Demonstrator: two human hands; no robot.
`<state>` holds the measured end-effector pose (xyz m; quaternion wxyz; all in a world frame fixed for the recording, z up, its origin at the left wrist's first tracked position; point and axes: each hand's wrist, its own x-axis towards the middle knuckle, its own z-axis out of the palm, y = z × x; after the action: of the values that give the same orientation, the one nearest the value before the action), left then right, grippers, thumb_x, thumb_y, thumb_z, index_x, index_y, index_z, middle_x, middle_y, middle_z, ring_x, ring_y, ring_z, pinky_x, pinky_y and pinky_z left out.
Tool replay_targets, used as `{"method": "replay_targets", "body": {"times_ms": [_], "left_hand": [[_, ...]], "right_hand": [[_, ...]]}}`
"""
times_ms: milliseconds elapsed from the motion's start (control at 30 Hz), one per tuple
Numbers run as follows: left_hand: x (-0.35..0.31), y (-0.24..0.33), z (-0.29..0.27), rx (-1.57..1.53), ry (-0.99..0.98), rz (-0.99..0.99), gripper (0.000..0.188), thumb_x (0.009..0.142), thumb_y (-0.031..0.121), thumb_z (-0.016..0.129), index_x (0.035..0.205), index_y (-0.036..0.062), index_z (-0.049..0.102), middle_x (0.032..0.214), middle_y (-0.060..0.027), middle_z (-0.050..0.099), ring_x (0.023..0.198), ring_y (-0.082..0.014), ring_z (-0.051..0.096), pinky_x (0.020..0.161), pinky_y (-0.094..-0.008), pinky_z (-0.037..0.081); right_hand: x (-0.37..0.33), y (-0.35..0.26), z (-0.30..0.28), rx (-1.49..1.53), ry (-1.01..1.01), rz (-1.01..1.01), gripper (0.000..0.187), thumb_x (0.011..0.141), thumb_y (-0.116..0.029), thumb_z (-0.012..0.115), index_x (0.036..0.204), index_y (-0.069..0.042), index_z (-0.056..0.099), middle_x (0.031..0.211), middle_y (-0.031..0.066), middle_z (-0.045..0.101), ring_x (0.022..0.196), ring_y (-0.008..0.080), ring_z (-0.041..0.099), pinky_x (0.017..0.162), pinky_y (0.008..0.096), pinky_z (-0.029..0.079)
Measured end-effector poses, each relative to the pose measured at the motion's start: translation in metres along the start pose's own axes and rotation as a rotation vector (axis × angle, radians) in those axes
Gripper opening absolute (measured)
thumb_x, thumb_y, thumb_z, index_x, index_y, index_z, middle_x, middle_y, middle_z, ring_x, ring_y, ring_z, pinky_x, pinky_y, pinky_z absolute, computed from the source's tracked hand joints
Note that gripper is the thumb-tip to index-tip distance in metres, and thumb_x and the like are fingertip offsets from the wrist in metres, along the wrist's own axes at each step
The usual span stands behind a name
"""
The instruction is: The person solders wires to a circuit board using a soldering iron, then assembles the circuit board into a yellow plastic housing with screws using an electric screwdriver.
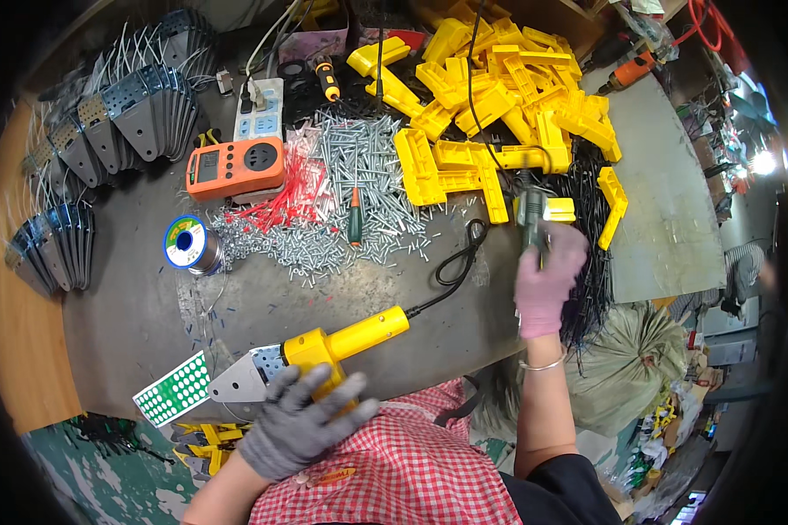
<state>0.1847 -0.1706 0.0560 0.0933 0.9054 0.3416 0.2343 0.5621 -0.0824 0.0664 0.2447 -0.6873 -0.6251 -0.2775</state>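
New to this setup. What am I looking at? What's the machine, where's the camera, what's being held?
There's no machine doing the work: these are a person's two gloved hands, seen from a fisheye camera worn on the head and looking down, so straight edges bend.

The grey-gloved left hand rests on a yellow-handled tool with a flat metal plate, likely a pipe-welding iron; how firmly it grips is unclear. The pink-gloved right hand, blurred, seems to hold a grey-green power tool, perhaps an electric screwdriver.

On the workbench lie yellow plastic shells, a heap of screws, an orange meter and a solder spool.
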Motion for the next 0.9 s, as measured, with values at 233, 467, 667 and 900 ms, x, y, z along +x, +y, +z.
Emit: {"method": "replay_targets", "body": {"times_ms": [233,467,667,900], "left_hand": [[0.024,-0.009,-0.053,0.011,-0.136,0.132,0.022,0.081,0.019,0.067,0.103,0.0197,0.068,0.11,-0.0005,0.071,0.114,-0.0247,0.065,0.112,-0.0513,0.039],[-0.006,-0.019,-0.11,-0.319,0.208,-0.209,0.025,0.072,0.008,0.074,0.096,0.0141,0.07,0.109,-0.0069,0.073,0.109,-0.0327,0.07,0.091,-0.0464,0.058],[-0.044,-0.058,-0.111,-0.614,0.286,-0.391,0.033,0.068,0.001,0.083,0.098,0.0094,0.07,0.11,-0.0125,0.073,0.107,-0.0327,0.071,0.098,-0.0445,0.055],[-0.097,-0.113,-0.066,-0.052,0.322,-0.682,0.064,0.061,-0.002,0.082,0.122,0.0082,0.065,0.123,-0.0155,0.068,0.113,-0.0371,0.066,0.101,-0.0421,0.052]], "right_hand": [[0.015,-0.033,0.037,-0.136,-0.587,-0.009,0.036,0.083,-0.002,0.065,0.117,-0.014,0.065,0.101,0.0147,0.062,0.093,0.0383,0.062,0.08,0.045,0.054],[0.035,-0.076,-0.015,0.629,-0.64,0.319,0.029,0.086,-0.01,0.07,0.114,-0.009,0.066,0.095,0.0163,0.069,0.09,0.0372,0.067,0.077,0.046,0.053],[0.019,-0.127,0.008,0.644,-0.811,0.03,0.02,0.088,-0.02,0.072,0.091,-0.002,0.066,0.074,0.0168,0.067,0.073,0.035,0.068,0.067,0.043,0.053],[0.105,-0.246,0.077,0.932,-0.351,-0.271,0.024,0.093,-0.018,0.062,0.108,0.0,0.064,0.095,0.0261,0.068,0.09,0.0439,0.066,0.08,0.051,0.053]]}}
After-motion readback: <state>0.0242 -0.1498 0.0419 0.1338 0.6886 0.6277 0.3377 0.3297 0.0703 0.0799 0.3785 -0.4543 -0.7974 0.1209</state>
